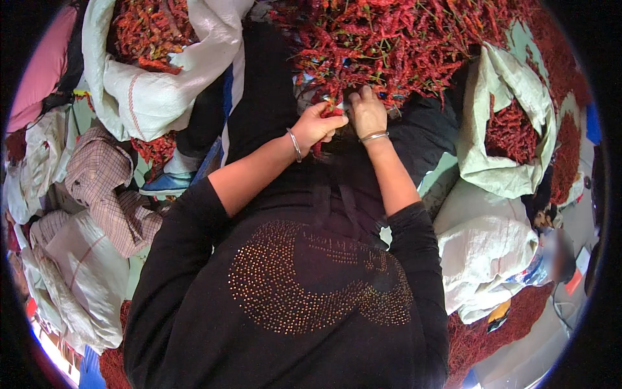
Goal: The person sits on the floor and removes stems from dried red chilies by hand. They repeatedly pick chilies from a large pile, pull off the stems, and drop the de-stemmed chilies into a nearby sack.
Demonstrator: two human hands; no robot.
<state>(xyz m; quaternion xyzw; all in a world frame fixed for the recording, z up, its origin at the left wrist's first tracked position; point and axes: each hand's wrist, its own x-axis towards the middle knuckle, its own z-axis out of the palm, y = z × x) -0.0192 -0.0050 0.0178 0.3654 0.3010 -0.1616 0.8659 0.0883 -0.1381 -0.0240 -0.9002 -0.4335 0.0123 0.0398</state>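
A large heap of dried red chili peppers (388,48), some with green stems, lies in front of me at the top of the view. My left hand (318,127), with a silver bangle at the wrist, is closed around several red chilies (331,113) just below the heap's near edge. Beside it my right hand (369,112), also wearing a bangle, reaches to that edge with its fingers bent. The two hands are close together; whether the right fingertips pinch a chili is hidden.
At the upper left stands an open white woven sack (146,97) of chilies; another open sack (469,141) of chilies is at the right. Full white sacks (486,243) lie below it. A checked cloth (99,170) and a blue shoe (167,184) are at the left. More chilies (500,330) cover the floor.
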